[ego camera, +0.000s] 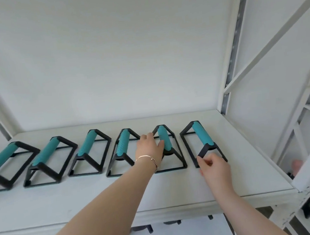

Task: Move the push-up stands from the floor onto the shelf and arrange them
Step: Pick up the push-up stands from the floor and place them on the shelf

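Note:
Several push-up stands with black frames and teal foam handles stand in a row on the white shelf (82, 196). My left hand (149, 147), with a bracelet at the wrist, rests with its fingers apart between two stands, its thumb against the handle of the second stand from the right (165, 138). My right hand (213, 165) pinches the near black frame of the rightmost stand (201, 134). The stand to the left of my left hand (122, 143) is untouched.
Three more stands (43, 156) continue leftward, the farthest cut off by the frame edge. A white upright post and diagonal braces (228, 73) bound the shelf on the right. Dark items lie under the shelf (144, 229) and pink and black things lie at lower right.

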Demonstrator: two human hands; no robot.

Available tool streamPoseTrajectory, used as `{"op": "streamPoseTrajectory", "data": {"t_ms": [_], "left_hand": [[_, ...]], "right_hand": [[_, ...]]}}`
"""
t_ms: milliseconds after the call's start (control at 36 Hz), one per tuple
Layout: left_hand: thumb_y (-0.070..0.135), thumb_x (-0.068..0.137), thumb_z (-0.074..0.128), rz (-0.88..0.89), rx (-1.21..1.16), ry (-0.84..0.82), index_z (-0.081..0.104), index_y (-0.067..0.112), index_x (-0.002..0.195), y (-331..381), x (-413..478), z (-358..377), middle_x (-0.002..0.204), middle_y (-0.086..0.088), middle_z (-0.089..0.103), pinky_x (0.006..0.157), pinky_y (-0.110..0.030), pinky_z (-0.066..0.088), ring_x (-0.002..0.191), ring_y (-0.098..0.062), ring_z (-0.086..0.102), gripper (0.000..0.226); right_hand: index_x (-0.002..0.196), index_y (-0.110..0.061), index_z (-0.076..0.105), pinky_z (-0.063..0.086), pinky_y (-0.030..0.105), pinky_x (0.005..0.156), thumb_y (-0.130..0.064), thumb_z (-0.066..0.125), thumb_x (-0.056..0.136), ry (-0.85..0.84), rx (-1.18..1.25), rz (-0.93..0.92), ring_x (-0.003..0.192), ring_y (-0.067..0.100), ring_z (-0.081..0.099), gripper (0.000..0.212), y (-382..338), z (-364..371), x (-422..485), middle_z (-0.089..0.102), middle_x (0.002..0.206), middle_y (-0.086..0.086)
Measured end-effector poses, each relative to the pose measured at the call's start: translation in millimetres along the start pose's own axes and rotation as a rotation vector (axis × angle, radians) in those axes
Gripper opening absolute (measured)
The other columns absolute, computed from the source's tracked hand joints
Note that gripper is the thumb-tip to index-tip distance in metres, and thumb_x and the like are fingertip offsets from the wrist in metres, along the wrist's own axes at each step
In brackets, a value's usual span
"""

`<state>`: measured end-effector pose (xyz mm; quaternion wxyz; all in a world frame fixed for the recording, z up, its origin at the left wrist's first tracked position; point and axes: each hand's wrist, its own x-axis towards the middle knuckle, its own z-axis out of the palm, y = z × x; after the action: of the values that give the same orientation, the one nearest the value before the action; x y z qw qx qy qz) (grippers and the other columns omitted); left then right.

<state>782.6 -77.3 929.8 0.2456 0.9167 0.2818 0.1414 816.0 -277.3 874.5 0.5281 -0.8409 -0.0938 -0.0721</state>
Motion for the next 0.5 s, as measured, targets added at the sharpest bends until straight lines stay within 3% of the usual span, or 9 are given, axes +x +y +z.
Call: {"op": "streamPoseTrajectory", "data": {"t_ms": [56,139,250,500], "left_hand": [[0.038,0.096,0.043,0.096,0.084,0.050,0.045,0.010,0.133,-15.3,-11.1,-10.5,0.131,-0.012,0.049,0.101,-0.038,0.040,0.119,-0.030,0.045,0.046],[0.040,0.097,0.044,0.166,0.178,0.125,0.041,0.013,0.138,-41.3,-25.5,-32.6,0.137,-0.008,0.046,0.101,-0.039,0.039,0.126,-0.030,0.040,0.050],[0.041,0.095,0.045,0.198,0.262,0.175,0.041,0.016,0.138,-84.1,-45.8,-62.5,0.140,-0.006,0.045,0.105,-0.039,0.035,0.131,-0.028,0.037,0.050],[0.042,0.093,0.049,0.176,0.373,0.224,0.039,0.015,0.138,-193.1,-94.5,-132.8,0.144,-0.006,0.041,0.113,-0.041,0.030,0.137,-0.028,0.033,0.053]], "right_hand": [[0.074,-0.016,0.058,0.055,0.038,0.065,-0.026,0.070,0.086,0.023,-0.061,-0.067,0.070,0.021,0.064,0.020,-9.6,6.2,-10.5,0.065,0.073,0.000],[0.089,-0.017,0.061,0.054,0.037,0.070,-0.031,0.068,0.087,0.025,-0.181,-0.209,0.081,0.018,0.061,0.016,-29.7,22.6,-27.5,0.062,0.086,-0.002],[0.110,-0.012,0.063,0.053,0.035,0.084,-0.030,0.071,0.084,0.044,-0.323,-0.406,0.099,0.021,0.059,0.032,-63.4,47.8,-53.1,0.066,0.104,0.001],[0.113,-0.015,0.062,0.045,0.042,0.093,-0.035,0.072,0.080,0.046,-0.454,-0.614,0.106,0.027,0.059,0.040,-133.9,128.9,-121.0,0.066,0.109,0.003]]}}
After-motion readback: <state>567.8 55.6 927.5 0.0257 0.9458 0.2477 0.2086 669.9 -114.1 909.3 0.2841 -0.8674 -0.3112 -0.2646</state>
